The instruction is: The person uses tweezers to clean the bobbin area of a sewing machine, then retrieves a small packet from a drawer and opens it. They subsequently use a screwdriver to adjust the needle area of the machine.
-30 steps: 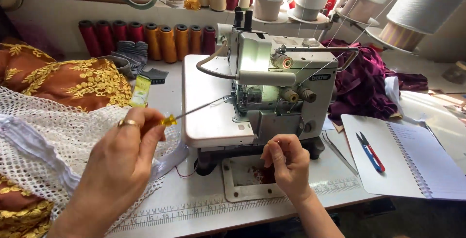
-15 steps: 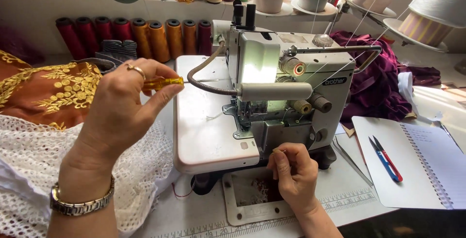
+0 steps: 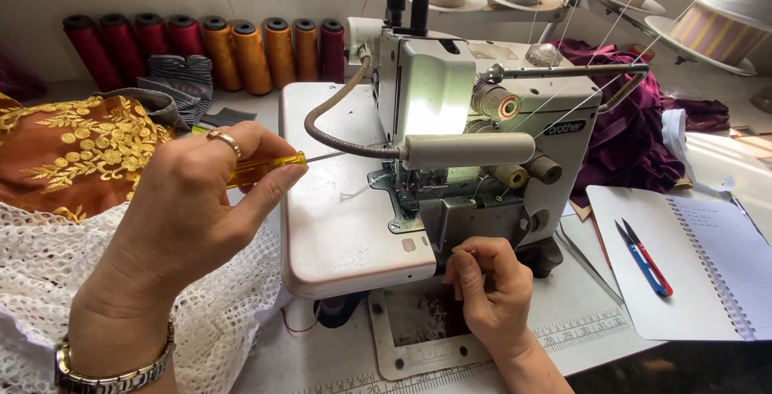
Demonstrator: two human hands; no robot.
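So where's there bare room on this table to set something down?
Free: the sewing machine's white bed between left hand and needle area, and the notebook page beside the snips. Crowded: fabrics left, thread cones behind.

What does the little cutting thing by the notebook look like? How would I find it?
Start at the big white sewing machine in the middle of the table, then look to its right for the open spiral-bound notebook. Lying on the notebook's blank left page is a small pair of thread snips. Nothing else there has one blue handle and one red handle meeting in a narrow V.
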